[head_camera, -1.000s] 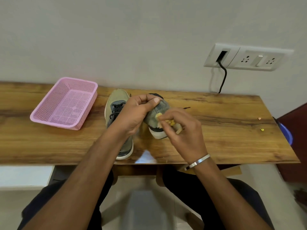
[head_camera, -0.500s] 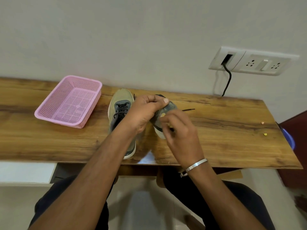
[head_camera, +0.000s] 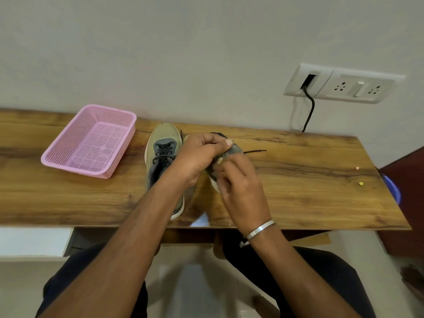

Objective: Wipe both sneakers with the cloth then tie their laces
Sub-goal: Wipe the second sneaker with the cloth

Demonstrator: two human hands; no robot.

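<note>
In the head view we see a wooden table point(head_camera: 298, 191) running across the middle of the frame against a pale wall. At centre, our left hand point(head_camera: 197, 159) curls over the top of the right-hand sneaker point(head_camera: 234, 149), fingers and thumb wrapped around its grey upper, so only a sliver of the shoe, a bit of white sole point(head_camera: 214, 184) and a dark lace end point(head_camera: 254, 151) trailing to the right show past our hands. Our right hand point(head_camera: 241, 189), wearing a silver bangle point(head_camera: 260, 229) at the wrist, sits just below and right of it with the fingers bent in against the shoe's side; a small yellow scrap of cloth point(head_camera: 220, 159) peeks out between the two hands, and the fingertips appear to pinch it, though motion blur keeps us from being sure how. Just left of our left hand stands the other sneaker point(head_camera: 164, 157), olive and grey, toe pointing to the wall, its black laces point(head_camera: 164, 152) loose, its heel near the table's front edge. A pink mesh basket point(head_camera: 68, 161) sits on the table at centre left. A white socket panel point(head_camera: 344, 86) hangs on the wall at upper right with a black cable point(head_camera: 309, 111) dropping to the tabletop. Two tiny crumbs point(head_camera: 360, 183) lie near the table's right end. Our dark-trousered knees fill the bottom of the frame.
</note>
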